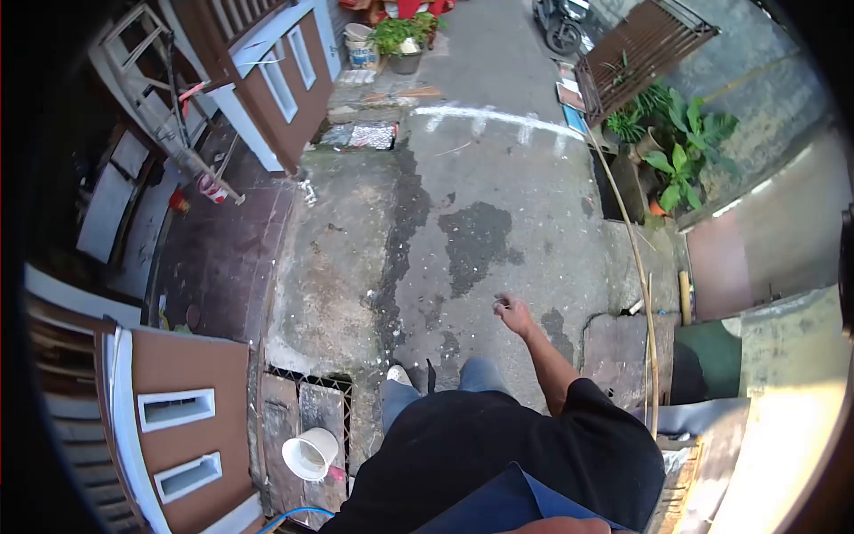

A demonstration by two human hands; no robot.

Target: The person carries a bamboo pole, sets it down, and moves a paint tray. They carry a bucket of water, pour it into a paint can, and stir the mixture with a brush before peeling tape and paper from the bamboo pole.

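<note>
My right hand (512,314) hangs over the concrete lane (551,240), in front of my body and apart from any object. Its fingers are loosely bent and slightly apart, and nothing shows in them. My left hand is out of sight. Down on the left, a white bucket (310,454) stands on a slab beside the lane. Close to its base is a small pink thing (336,473) that I cannot make out.
Brown walls (191,400) and a leaning ladder (169,107) line the left side. On the right are a long bamboo pole (639,267), potted plants (680,156) and a rusty metal gate (645,58). A motorbike (562,27) stands far ahead. A blue hose (298,513) lies bottom left.
</note>
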